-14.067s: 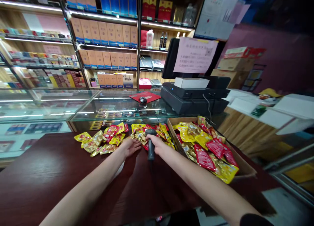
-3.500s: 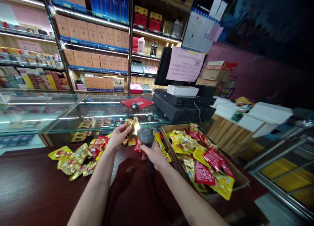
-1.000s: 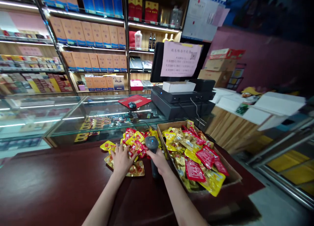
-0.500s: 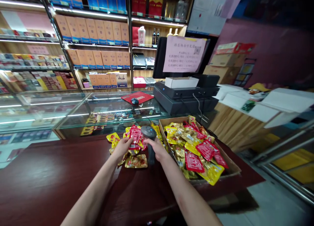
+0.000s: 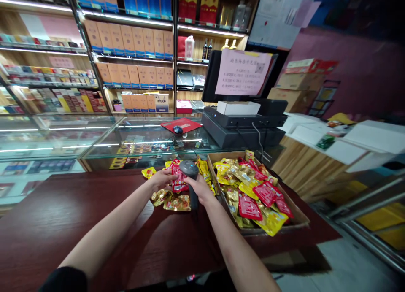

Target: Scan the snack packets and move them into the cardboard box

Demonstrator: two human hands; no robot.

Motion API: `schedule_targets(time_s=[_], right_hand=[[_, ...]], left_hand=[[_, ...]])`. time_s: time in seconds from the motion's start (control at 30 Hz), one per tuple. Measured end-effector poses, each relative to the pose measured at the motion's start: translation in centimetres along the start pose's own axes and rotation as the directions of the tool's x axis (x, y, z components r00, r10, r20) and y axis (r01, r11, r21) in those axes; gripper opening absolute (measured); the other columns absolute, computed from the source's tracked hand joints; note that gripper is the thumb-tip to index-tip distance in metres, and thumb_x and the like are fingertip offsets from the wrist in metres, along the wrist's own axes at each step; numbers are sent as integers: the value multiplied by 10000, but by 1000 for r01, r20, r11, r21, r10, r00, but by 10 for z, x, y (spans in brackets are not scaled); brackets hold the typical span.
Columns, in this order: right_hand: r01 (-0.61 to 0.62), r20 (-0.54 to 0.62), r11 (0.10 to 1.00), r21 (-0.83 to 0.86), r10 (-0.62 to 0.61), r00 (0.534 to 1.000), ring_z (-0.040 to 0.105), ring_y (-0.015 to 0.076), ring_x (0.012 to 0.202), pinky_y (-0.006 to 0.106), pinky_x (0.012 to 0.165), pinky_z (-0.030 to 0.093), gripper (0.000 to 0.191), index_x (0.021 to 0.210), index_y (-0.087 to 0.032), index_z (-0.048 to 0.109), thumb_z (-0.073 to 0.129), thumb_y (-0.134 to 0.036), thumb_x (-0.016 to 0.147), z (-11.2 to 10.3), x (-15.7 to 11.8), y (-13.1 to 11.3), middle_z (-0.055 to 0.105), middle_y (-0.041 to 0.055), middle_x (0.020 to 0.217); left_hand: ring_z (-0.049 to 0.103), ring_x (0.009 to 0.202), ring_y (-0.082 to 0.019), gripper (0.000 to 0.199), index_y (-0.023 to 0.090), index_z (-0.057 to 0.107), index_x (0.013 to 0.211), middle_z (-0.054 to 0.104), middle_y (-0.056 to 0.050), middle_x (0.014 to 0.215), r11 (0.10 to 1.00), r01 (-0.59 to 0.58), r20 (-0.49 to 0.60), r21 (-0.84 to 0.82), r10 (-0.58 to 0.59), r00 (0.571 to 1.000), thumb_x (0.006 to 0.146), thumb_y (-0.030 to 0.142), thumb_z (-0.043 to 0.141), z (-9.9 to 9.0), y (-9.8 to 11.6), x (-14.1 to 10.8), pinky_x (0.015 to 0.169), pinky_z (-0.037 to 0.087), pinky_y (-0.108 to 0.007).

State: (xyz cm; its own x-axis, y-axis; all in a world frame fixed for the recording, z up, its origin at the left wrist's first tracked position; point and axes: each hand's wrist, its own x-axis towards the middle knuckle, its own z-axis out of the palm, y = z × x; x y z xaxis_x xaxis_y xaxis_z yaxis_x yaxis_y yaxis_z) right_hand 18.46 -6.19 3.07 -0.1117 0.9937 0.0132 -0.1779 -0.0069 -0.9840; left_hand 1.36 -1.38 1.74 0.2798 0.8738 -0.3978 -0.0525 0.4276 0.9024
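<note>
My left hand (image 5: 162,179) grips a red snack packet (image 5: 179,181) above the dark red-brown tabletop (image 5: 104,224). Close beside it on the right, my right hand (image 5: 198,188) is wrapped round the handle of a dark barcode scanner (image 5: 189,168). The scanner's head covers part of the red packet. Under and around my hands lie loose packets, among them a gold packet (image 5: 177,203) and a yellow packet (image 5: 148,172). To the right of the scanner stands an open cardboard box (image 5: 211,162), heaped with red, yellow and gold packets.
Beyond the tabletop is a glass display counter (image 5: 142,133) with a red mouse pad (image 5: 190,125) on it. A monitor with a paper sheet (image 5: 240,74) stands over a black cash drawer (image 5: 240,133). Stacked cartons (image 5: 300,83) are at the right, and shelves of boxed goods line the back.
My left hand has brought the red packet closer to the scanner, partly behind its head. The view has shifted slightly, and a dark left sleeve now shows.
</note>
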Motion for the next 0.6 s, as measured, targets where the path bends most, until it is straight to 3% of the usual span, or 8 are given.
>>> schedule_targets(time_s=[0.13, 0.23, 0.33, 0.6], right_hand=[[79, -126, 983, -166, -100, 987, 624, 190, 835, 313, 793, 466, 230, 838, -165, 671, 627, -269, 637, 1, -9, 3, 692, 26, 858], [-90, -107, 978, -190, 71, 992, 595, 167, 569, 298, 574, 474, 137, 733, -168, 624, 594, -271, 648, 4, -22, 13, 638, 13, 614], [-242, -43, 961, -137, 238, 970, 470, 128, 367, 259, 398, 390, 97, 656, -187, 556, 584, -280, 655, 8, -36, 26, 512, -29, 421], [-197, -59, 971, -138, 191, 980, 384, 96, 289, 226, 320, 319, 207, 644, -194, 530, 604, -377, 703, 7, -54, 39, 462, -56, 370]], left_hand=[[632, 604, -139, 431, 165, 622, 890, 686, -32, 770, 998, 47, -54, -45, -50, 997, 536, 286, 835, -9, 17, 15, 584, 547, -294], [648, 629, -153, 429, 172, 610, 900, 689, -36, 795, 997, 51, -33, -56, -53, 998, 547, 273, 833, -9, 25, 27, 591, 556, -304], [652, 638, -156, 427, 179, 614, 900, 693, -44, 810, 999, 45, 8, -27, -45, 999, 547, 277, 834, -4, 26, 32, 589, 557, -301], [634, 597, -139, 413, 163, 595, 810, 677, -26, 735, 999, 34, 48, -7, -34, 998, 511, 289, 850, 8, 26, 26, 563, 548, -284]])
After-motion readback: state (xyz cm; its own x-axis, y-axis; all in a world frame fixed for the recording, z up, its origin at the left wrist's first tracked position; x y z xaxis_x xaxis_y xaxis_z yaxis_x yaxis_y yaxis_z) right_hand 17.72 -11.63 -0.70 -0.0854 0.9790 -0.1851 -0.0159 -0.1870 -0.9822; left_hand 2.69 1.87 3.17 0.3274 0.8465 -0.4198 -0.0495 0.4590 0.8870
